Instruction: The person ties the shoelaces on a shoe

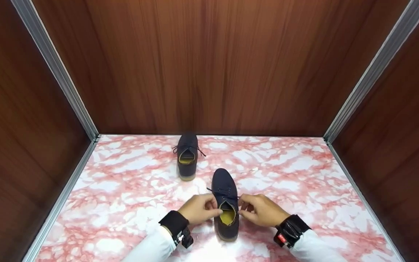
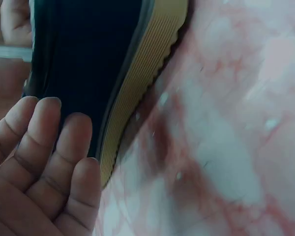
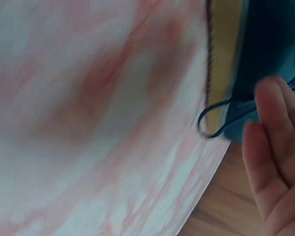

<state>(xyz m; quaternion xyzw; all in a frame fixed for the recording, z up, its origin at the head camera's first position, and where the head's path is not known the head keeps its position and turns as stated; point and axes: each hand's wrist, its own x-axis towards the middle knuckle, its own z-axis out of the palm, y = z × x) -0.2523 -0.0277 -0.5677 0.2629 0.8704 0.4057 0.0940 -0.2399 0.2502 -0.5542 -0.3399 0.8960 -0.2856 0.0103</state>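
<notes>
A dark navy lace-up shoe with a yellow insole stands upright on the floor, toe pointing away from me. My left hand is at its left side, with the thumb tip by the collar. Bent fingers lie close against the shoe's side in the left wrist view; the thumb is hidden there. On the opposite side is my right hand, thumb near the collar and forefinger near the lace. In the right wrist view a lace loop hangs out over the tan sole, past the fingertips.
A matching navy shoe, its laces tied in a bow, stands farther back to the left, near the brown wood-grain back wall. The floor has a red and white marbled pattern. Wooden side walls with metal edging enclose it.
</notes>
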